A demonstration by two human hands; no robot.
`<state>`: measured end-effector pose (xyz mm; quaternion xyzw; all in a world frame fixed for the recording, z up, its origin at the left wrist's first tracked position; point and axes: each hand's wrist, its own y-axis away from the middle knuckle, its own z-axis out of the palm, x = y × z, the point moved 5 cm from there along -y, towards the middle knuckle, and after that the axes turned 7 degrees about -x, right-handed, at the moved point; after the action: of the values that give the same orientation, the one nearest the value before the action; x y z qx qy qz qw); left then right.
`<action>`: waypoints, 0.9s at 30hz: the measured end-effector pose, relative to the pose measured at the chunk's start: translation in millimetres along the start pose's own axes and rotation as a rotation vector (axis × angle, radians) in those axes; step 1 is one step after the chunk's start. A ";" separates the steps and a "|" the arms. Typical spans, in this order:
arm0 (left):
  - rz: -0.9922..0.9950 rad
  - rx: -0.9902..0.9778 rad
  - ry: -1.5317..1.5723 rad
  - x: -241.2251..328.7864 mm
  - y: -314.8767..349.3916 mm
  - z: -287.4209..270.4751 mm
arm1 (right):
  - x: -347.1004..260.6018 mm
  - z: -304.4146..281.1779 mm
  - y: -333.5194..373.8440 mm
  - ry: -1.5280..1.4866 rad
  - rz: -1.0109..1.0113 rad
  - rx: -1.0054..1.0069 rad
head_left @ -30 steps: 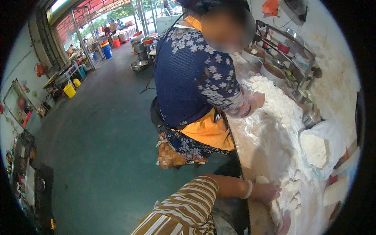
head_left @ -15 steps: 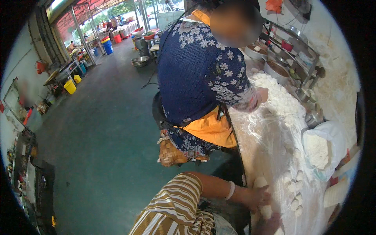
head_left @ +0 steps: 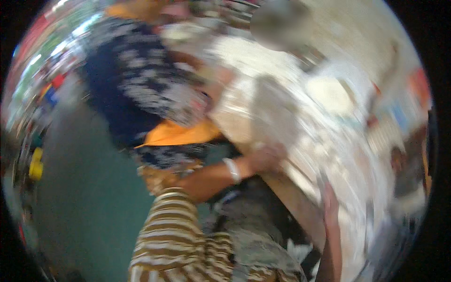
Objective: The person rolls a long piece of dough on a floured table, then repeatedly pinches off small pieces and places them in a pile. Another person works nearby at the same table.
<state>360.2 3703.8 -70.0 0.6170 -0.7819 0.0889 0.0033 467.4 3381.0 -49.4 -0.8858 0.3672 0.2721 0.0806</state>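
Observation:
Motion smears the head view. My left hand [head_left: 270,159], a white bracelet on its wrist, lies at the near edge of the floured work table [head_left: 296,211], by one end of a long pale strip that looks like a dough roll [head_left: 303,179]. Its fingers are too blurred to read. Farther right, my right hand [head_left: 330,202] is over the table beside the roll. A grey, narrow, blade-like tool [head_left: 322,181] shows at its fingers and seems gripped. Small dough pieces [head_left: 324,145] lie beyond the roll.
A person [head_left: 136,80] in a dark flowered top and orange apron sits at the table on my left, one arm over it. An open bag of flour [head_left: 331,95] stands at the far side. Pale dough or flour [head_left: 253,56] heaps farther back. Green floor [head_left: 89,197] lies left.
The view has swung right, so the person and table appear farther left. My left hand, earlier on the dough roll, shows at its end; my right hand, earlier a blur beside it, is now farther right.

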 end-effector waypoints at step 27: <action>-0.100 -0.179 0.020 -59.8 12.3 -15.5 | 0.6 -18.7 54.7 0.427 0.075 0.110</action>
<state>361.0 3766.4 -63.2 0.6517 -0.7548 0.0246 0.0708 437.7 3335.0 -31.0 -0.9033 0.4229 0.0608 0.0392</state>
